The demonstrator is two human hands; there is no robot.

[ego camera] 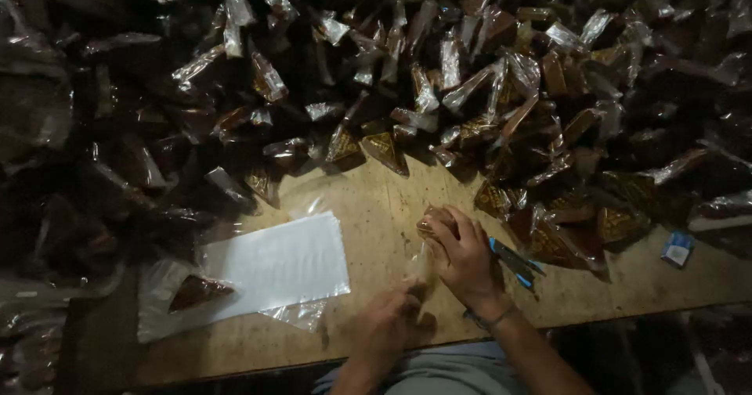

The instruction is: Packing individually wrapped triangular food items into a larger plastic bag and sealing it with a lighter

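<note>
My right hand [462,252] presses down on a small clear plastic packet [429,230] with a brown triangular piece inside, flat on the wooden table [376,207]. The left hand [389,321] pinches the near end of that same packet just below. A blue-handled tool [515,262] lies under or beside the right hand. A thin bracelet circles my right wrist [489,317].
A big heap of filled clear packets with brown triangular pieces [439,82] covers the far half of the table. A stack of white sheets [274,266] lies at left over empty bags, with one brown piece [197,292] beside it. A small blue box [677,248] sits at right.
</note>
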